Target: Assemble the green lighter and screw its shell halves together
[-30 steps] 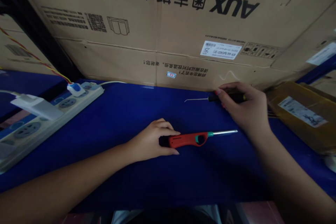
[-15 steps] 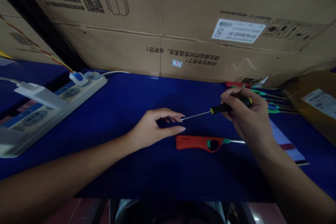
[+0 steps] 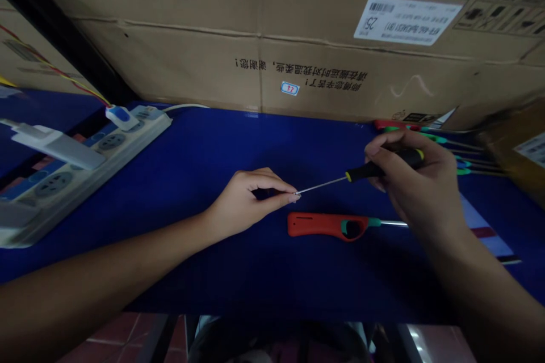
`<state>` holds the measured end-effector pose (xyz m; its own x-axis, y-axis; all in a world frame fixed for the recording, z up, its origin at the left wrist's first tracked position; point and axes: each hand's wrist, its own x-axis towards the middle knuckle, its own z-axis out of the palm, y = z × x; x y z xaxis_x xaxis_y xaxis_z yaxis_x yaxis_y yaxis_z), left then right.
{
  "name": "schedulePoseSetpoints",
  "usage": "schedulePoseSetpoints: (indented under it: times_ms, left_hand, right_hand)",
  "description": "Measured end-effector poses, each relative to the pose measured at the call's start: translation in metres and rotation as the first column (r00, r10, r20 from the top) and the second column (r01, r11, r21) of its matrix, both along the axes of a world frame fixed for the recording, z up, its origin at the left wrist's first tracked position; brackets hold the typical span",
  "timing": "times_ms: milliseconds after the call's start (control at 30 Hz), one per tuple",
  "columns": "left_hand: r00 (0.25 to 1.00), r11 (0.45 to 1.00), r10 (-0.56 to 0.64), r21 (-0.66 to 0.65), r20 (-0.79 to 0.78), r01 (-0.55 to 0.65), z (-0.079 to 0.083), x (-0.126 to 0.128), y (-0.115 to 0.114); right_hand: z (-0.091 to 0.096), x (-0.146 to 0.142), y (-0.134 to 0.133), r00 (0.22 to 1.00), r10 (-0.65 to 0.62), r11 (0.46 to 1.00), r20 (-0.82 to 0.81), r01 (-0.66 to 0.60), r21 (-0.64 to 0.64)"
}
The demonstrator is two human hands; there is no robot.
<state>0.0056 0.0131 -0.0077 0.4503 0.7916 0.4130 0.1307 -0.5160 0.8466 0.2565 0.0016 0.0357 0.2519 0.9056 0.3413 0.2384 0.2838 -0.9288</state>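
Note:
My right hand (image 3: 421, 187) is closed around the black handle with yellow ends of a screwdriver (image 3: 368, 171). The thin metal shaft points left and slightly down. Thumb and forefinger of my left hand (image 3: 255, 198) are pinched together at the shaft's tip; whether a tiny part sits between them is hidden. Just below the shaft, on the blue tabletop (image 3: 221, 278), lies a red long-necked gas lighter (image 3: 317, 224) with a green trigger. Its metal tube runs right, its end hidden behind my right wrist.
A big cardboard box (image 3: 213, 57) stands along the back. At left sits a power strip (image 3: 136, 136) with a white plug-in adapter (image 3: 59, 146). More lighters (image 3: 443, 139) lie at the back right, near a smaller brown box (image 3: 519, 153). A printed sheet (image 3: 485, 221) lies beside my right forearm.
My left thumb and forefinger, apart before, have closed together at the screwdriver's tip. My right hand appears slightly farther right with the screwdriver. The camera view has shifted a little.

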Motion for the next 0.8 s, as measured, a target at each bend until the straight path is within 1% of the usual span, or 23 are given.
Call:
schedulePoseSetpoints:
  times_ms: [200, 367, 433, 533, 600, 733, 800]
  left_hand:
    - [1.000, 0.994, 0.017, 0.107, -0.026, -0.014, -0.0020, 0.0001, 0.0004]
    - [0.997, 0.983, 0.040, 0.184, -0.061, -0.028, -0.0036, -0.0009, -0.0001]
    - [0.996, 0.980, 0.042, 0.196, -0.074, -0.027, -0.0036, -0.0011, -0.0003]
    - [0.996, 0.980, 0.048, 0.194, -0.074, -0.033, -0.0037, -0.0009, -0.0001]
    - [0.996, 0.980, 0.051, 0.194, -0.067, -0.037, -0.0039, -0.0005, 0.0002]
    - [0.997, 0.980, 0.046, 0.199, -0.068, -0.031, -0.0042, -0.0003, 0.0010]
    - [0.997, 0.977, 0.045, 0.209, -0.070, -0.029, -0.0044, -0.0007, 0.0015]
  right_hand:
    - [-0.0030, 0.0008, -0.0004, 0.999, -0.016, 1.000, 0.040, 0.016, 0.012]
    - [-0.0023, -0.0027, -0.0010, 0.991, -0.004, 1.000, 0.132, 0.004, -0.002]
    - [-0.0022, -0.0039, -0.0008, 0.990, -0.019, 1.000, 0.139, 0.019, 0.000]
    - [-0.0022, -0.0045, -0.0007, 0.997, -0.045, 0.999, 0.069, 0.043, 0.027]
    - [-0.0014, -0.0047, -0.0015, 0.998, -0.040, 0.999, 0.049, 0.038, 0.037]
    - [0.0028, -0.0059, -0.0052, 0.986, -0.038, 0.999, 0.164, 0.033, 0.032]
    - [0.0053, -0.0066, -0.0071, 0.982, -0.047, 0.999, 0.185, 0.042, 0.033]
